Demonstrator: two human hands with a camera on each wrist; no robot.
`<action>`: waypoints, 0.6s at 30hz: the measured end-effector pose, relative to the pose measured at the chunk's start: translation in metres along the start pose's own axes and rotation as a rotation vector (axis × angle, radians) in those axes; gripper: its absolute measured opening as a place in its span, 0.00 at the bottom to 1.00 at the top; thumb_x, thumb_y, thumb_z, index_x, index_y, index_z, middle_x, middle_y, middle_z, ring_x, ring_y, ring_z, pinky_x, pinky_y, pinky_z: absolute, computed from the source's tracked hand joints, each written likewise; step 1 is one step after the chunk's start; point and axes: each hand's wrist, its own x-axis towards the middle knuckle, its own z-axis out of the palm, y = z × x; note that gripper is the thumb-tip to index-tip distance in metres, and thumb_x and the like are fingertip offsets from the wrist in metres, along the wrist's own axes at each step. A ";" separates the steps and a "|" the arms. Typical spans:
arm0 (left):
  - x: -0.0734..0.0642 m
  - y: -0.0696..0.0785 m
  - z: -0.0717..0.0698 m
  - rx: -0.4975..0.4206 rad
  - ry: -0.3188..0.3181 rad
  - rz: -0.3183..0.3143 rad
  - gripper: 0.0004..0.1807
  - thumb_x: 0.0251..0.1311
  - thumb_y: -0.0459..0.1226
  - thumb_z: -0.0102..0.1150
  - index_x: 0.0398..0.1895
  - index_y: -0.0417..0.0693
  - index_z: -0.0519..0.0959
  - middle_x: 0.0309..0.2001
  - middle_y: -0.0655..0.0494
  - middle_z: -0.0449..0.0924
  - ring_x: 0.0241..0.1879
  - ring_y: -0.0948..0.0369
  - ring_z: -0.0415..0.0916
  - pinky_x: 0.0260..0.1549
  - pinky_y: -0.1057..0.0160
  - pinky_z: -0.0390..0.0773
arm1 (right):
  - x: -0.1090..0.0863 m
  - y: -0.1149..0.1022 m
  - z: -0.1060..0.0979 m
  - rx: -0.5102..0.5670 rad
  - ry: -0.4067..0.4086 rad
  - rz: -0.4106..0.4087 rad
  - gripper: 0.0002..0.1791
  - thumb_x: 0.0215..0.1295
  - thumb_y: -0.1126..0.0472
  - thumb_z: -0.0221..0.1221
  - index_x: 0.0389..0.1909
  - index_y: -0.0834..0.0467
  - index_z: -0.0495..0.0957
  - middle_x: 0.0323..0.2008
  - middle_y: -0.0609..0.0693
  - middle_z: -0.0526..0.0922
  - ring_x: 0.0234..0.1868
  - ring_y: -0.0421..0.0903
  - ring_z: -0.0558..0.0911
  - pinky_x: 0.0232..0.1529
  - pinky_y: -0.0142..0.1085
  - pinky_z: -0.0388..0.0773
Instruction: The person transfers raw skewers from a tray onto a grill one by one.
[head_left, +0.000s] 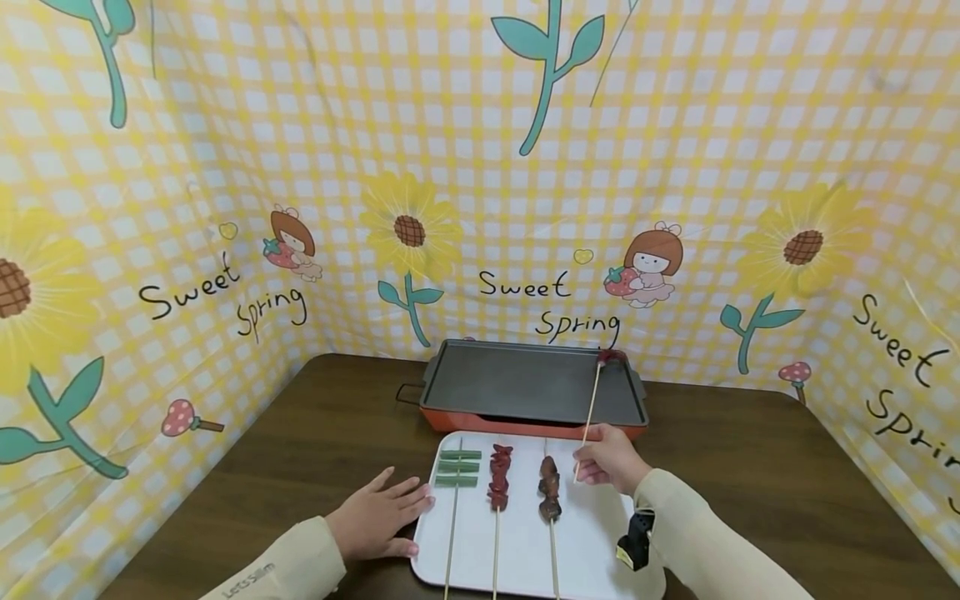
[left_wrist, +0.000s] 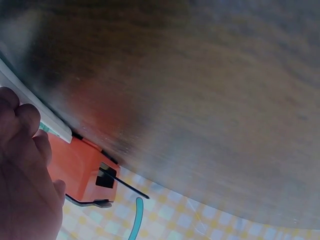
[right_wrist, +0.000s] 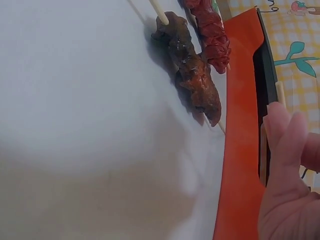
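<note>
My right hand (head_left: 611,458) pinches the bare end of a bamboo skewer (head_left: 592,404). At its far tip, a small dark red piece lies at the back right corner of the grill plate (head_left: 517,379). My left hand (head_left: 378,515), fingers spread, touches the left edge of a white tray (head_left: 517,558). Three skewers lie side by side on this tray: one with green sticks (head_left: 459,468), one with folded red pieces (head_left: 498,479), and one with glossy brown chunks (right_wrist: 192,75). Only part of the left hand shows in the left wrist view.
An orange grill body (left_wrist: 75,165) under the plate stands just behind the tray, with a thin wire handle (head_left: 408,392) on its left. Dark wooden table (head_left: 330,442) surrounds both. A yellow checked cloth (head_left: 480,167) hangs behind and along both sides.
</note>
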 end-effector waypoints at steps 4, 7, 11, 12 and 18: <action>0.000 0.000 0.000 0.001 0.016 0.005 0.38 0.64 0.65 0.41 0.69 0.53 0.70 0.68 0.58 0.69 0.69 0.59 0.64 0.64 0.45 0.61 | 0.001 -0.002 0.001 -0.009 0.005 0.005 0.25 0.62 0.75 0.55 0.59 0.72 0.61 0.16 0.51 0.77 0.12 0.40 0.76 0.17 0.30 0.75; -0.001 -0.001 0.001 0.007 0.038 0.013 0.38 0.64 0.65 0.41 0.68 0.52 0.71 0.67 0.57 0.71 0.68 0.58 0.65 0.63 0.45 0.62 | 0.002 -0.003 0.001 0.001 0.002 0.009 0.24 0.63 0.75 0.55 0.58 0.72 0.61 0.16 0.50 0.76 0.12 0.39 0.76 0.17 0.29 0.75; -0.001 -0.001 0.002 0.001 0.036 0.016 0.38 0.64 0.66 0.40 0.68 0.52 0.71 0.67 0.56 0.70 0.68 0.58 0.65 0.63 0.44 0.62 | 0.002 -0.004 0.001 0.012 -0.003 0.015 0.23 0.62 0.75 0.54 0.57 0.72 0.61 0.15 0.49 0.76 0.12 0.38 0.76 0.16 0.28 0.74; 0.000 -0.001 0.002 -0.003 0.030 0.014 0.39 0.64 0.66 0.39 0.68 0.52 0.70 0.68 0.57 0.70 0.68 0.58 0.64 0.64 0.45 0.61 | 0.001 -0.004 0.001 0.014 -0.003 0.015 0.22 0.62 0.75 0.54 0.57 0.73 0.62 0.15 0.49 0.75 0.12 0.38 0.76 0.16 0.28 0.73; 0.000 -0.002 0.001 -0.034 0.003 0.008 0.38 0.65 0.65 0.41 0.69 0.52 0.69 0.68 0.56 0.68 0.69 0.58 0.63 0.64 0.44 0.60 | 0.001 -0.004 0.001 0.015 0.007 0.007 0.19 0.63 0.73 0.55 0.54 0.73 0.65 0.15 0.49 0.76 0.13 0.38 0.77 0.16 0.28 0.74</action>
